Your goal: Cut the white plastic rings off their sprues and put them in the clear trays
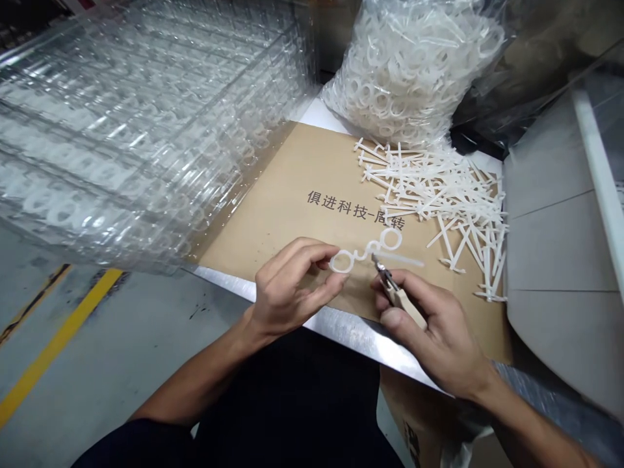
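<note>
My left hand pinches a white moulded plastic piece with several rings and a straight runner, holding it out over a brown cardboard sheet. My right hand grips small side-cutting pliers with beige handles. Their metal jaws sit at the plastic piece, near its middle. A loose heap of white plastic runners and bars lies on the cardboard beyond my right hand, and printed dark characters cross the sheet above my hands.
A clear bag of white plastic rings stands behind the heap. Stacked clear plastic trays rise at the left. The steel table edge runs under my forearms, with a grey floor and yellow line at the lower left.
</note>
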{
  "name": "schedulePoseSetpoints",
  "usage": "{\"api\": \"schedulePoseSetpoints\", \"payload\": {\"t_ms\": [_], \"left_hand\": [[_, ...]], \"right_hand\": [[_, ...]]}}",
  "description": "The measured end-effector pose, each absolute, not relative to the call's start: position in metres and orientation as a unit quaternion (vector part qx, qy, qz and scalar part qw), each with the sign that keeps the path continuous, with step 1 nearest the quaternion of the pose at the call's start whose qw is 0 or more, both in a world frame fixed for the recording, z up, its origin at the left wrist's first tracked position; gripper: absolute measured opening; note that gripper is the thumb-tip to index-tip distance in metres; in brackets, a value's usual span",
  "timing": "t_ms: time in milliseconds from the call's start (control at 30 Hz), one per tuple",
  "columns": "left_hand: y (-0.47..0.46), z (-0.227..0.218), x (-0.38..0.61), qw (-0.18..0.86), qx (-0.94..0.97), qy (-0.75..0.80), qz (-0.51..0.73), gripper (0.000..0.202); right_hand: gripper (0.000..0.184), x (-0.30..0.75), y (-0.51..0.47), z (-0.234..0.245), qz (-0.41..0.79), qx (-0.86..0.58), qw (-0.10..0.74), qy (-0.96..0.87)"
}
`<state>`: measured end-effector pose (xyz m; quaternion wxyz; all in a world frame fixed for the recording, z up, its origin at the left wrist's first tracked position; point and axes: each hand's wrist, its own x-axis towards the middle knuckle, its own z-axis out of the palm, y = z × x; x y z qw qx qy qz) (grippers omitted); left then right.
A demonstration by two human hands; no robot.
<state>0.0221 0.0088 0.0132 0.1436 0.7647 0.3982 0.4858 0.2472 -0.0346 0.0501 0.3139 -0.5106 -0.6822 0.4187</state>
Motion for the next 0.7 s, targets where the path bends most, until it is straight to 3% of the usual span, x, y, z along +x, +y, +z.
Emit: {"api": "schedulePoseSetpoints", "payload": {"t_ms": [133, 233, 333, 533, 700], "left_hand": [[0.007, 0.010, 0.024, 0.109, 0.779, 0.394, 0.475, 0.029], [0.006, 0.008, 0.025, 0.114, 0.783, 0.381, 0.477, 0.029], [0.005, 0.007, 0.025, 0.116, 0.798, 0.358, 0.470, 0.027], [0.005, 0.009, 0.025, 0.121, 0.797, 0.344, 0.482, 0.026], [0.007, 0.005, 0.024, 0.112, 0.794, 0.345, 0.488, 0.027]], "right_hand": [[0.021, 0.244, -0.033, 0.038, 0.310, -0.509, 0.377, -0.709], [0.053, 0.243, -0.031, 0.032, 0.175, -0.423, 0.376, -0.806], [0.075, 0.243, -0.029, 0.030, 0.127, -0.375, 0.356, -0.846], [0.075, 0.245, -0.027, 0.027, 0.120, -0.370, 0.329, -0.860], [0.063, 0.249, -0.026, 0.027, 0.106, -0.348, 0.321, -0.874]]}}
